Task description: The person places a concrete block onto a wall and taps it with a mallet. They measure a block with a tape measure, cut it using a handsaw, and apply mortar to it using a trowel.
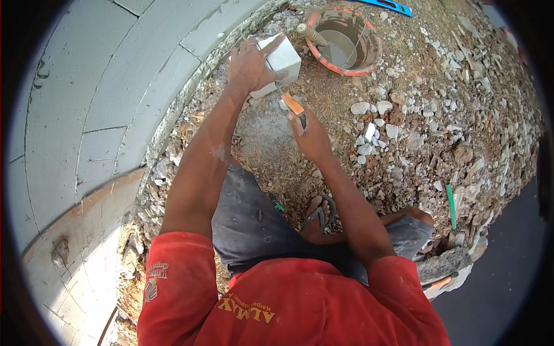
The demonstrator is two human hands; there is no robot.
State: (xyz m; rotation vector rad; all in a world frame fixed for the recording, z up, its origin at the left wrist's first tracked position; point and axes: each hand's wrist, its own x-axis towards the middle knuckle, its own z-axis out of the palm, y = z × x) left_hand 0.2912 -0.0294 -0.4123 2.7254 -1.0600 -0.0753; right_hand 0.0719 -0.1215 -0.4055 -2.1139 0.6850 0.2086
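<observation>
My left hand [249,68] grips a small pale block [284,60] from above, thumb and fingers spread across its faces. The block looks like lightweight concrete and rests near the foot of the wall. Wrapped in my right hand [312,137] is the handle of an orange-handled cutting tool [293,105]. Its thin blade points at the block's near lower edge. Whether the blade touches the block or sits in a cut, I cannot tell. Pale dust [262,130] lies on the ground just below the block.
A curved block wall [98,104] rises along the left. Beyond my right hand stands an orange-rimmed bucket [372,64] of grey mix, a handle leaning in it. A blue level [388,6] lies at the top. Rubble [398,130] and a green strip [450,206] are on the right.
</observation>
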